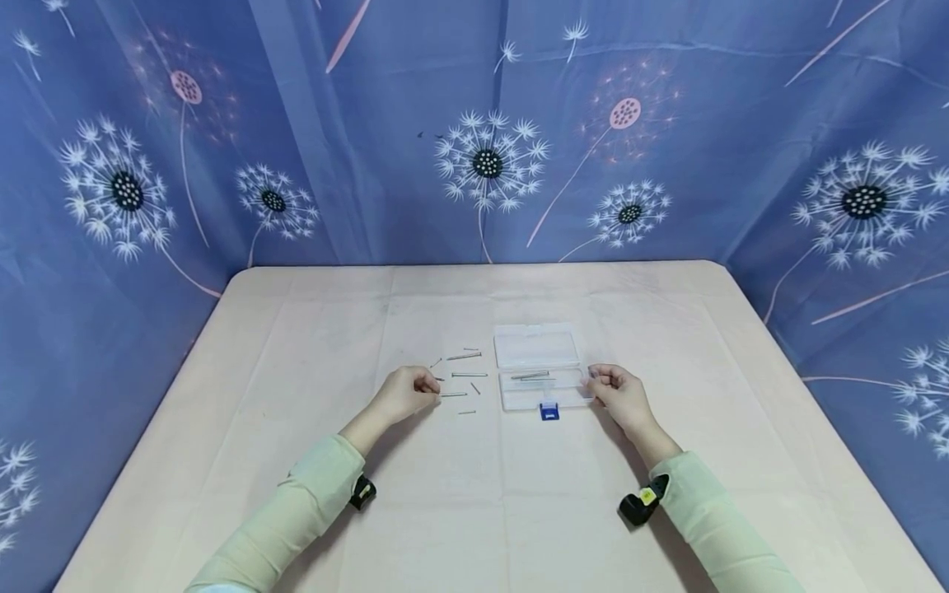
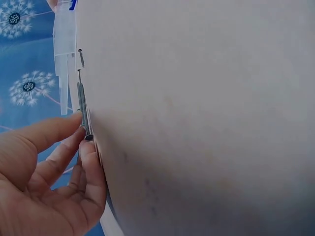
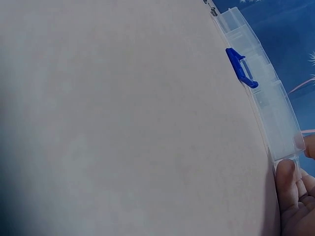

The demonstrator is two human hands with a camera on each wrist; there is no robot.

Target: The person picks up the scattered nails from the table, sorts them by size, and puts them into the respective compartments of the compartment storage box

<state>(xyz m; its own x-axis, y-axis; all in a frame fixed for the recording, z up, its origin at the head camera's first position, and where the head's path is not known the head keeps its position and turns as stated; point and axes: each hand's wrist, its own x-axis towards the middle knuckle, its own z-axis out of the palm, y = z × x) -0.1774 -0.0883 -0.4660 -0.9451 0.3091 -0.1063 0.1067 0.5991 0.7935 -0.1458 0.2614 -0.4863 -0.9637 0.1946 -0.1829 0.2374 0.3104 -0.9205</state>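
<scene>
My left hand [image 1: 403, 394] pinches a metal nail [image 1: 455, 394] near its head, low over the table. In the left wrist view, the flat head of that nail [image 2: 89, 137] shows at the fingertips, its shaft pointing away. Several loose nails of different sizes, among them a long nail [image 1: 470, 375], lie between this hand and a clear plastic box [image 1: 523, 404]. The box stands open, its lid [image 1: 535, 346] laid back and its blue latch [image 1: 549, 412] at the front. Inside the back compartment are long nails [image 1: 530, 376]. My right hand [image 1: 621, 401] grips the box's right end between thumb and fingers.
A pale cloth covers the table [image 1: 445, 511]. Behind it and along both sides hangs a blue curtain [image 1: 385, 165] with dandelion prints. More nails, such as a large nail [image 1: 465, 357], lie left of the lid.
</scene>
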